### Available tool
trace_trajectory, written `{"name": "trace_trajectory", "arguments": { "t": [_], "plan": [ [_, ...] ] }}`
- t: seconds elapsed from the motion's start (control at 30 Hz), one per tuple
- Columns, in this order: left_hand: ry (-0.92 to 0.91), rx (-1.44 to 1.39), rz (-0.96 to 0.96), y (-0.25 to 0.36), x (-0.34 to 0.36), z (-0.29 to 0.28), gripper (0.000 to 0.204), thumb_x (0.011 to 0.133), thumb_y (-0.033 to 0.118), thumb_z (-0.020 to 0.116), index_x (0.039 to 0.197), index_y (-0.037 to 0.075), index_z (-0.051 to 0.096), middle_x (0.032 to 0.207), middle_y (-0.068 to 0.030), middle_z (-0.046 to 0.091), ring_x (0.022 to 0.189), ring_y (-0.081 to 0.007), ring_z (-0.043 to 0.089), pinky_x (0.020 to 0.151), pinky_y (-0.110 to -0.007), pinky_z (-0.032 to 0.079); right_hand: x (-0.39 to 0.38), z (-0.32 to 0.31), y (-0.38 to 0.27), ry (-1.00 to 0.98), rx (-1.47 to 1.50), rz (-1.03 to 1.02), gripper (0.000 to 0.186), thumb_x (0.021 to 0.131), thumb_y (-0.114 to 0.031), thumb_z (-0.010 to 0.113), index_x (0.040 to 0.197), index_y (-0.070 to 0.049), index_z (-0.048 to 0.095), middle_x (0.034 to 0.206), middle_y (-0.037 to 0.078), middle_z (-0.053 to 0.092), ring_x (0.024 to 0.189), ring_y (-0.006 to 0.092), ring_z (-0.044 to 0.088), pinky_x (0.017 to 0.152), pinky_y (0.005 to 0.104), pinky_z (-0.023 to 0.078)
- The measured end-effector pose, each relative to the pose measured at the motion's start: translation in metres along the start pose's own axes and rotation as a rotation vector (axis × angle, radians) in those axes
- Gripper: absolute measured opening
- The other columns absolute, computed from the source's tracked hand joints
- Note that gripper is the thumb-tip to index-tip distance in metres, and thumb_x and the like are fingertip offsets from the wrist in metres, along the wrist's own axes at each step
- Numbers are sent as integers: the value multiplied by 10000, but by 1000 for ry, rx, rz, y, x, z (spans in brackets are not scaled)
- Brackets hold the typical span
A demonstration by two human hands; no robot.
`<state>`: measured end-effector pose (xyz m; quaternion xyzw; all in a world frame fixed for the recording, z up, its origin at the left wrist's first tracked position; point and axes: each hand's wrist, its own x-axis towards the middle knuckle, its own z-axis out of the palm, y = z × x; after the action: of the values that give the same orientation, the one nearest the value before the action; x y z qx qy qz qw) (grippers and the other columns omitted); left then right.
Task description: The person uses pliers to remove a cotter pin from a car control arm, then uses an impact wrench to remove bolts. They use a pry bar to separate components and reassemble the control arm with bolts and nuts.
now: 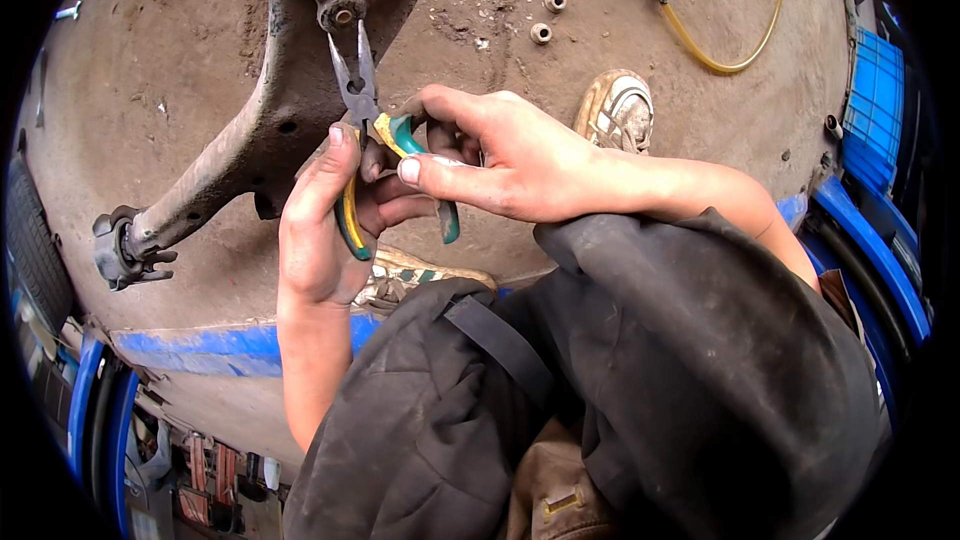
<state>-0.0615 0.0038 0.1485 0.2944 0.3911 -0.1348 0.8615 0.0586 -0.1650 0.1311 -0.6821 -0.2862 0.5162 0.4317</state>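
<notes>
One pair of grey steel long-nose pliers with yellow-and-green handles [362, 102] points toward twelve o'clock, its jaws parted with nothing visible between them. The left hand's [318, 225] grip is curled around one handle; the right hand's [515, 155] is closed around the other, holding the two spread. The tips sit at six o'clock of a small round metal boss [343, 15] on a rust-brown steel arm [265, 105]; I cannot tell whether they touch it. Good control probably calls for squaring the tips first, then even pressure on both handles, thumbs clear of the pivot.

Beneath lies a dirty brown concrete floor [130, 80]. From the pivot, two short hollow metal bushings [541, 33] lie at two o'clock, a translucent yellow hose [728, 70] curves at three with a blue plastic crate [878, 90] beyond, a black tyre [42, 240] shows at eight, and a blue-painted strip [235, 345] runs past seven.
</notes>
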Motion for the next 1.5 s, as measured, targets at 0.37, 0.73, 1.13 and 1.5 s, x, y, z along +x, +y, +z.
{"name": "trace_trajectory", "arguments": {
  "t": [0.37,0.73,1.13,1.5],
  "plan": [
    [50,106,11,-1,5,7,436,1045,401,465,1056,-16,592,944,-121,647,872,-244,707,638,-370,626,1,3,10,57,72,-61,310,962,-283,635,990,1,514,663,87,553,588,147,531,526,328,412],
    [24,-76,8,-18,7,5,473,1055,427,432,1220,9,577,1078,-108,663,921,-199,665,755,-351,543,1,6,11,87,168,-21,310,956,-236,626,1127,18,576,730,115,664,658,188,651,598,328,501],
    [-91,-281,134,-47,17,11,437,1061,423,411,1205,45,575,1056,-63,652,1003,-166,624,887,-334,494,0,7,5,230,-62,-47,320,891,-254,712,1108,-36,624,542,53,490,479,90,420,463,297,331],
    [-78,-298,164,-51,16,12,474,1065,436,392,1204,19,569,1057,-88,650,990,-176,631,887,-322,497,0,2,3,265,-134,-98,344,860,-295,735,1065,-28,659,661,72,521,549,166,477,511,331,383]
  ]
}}
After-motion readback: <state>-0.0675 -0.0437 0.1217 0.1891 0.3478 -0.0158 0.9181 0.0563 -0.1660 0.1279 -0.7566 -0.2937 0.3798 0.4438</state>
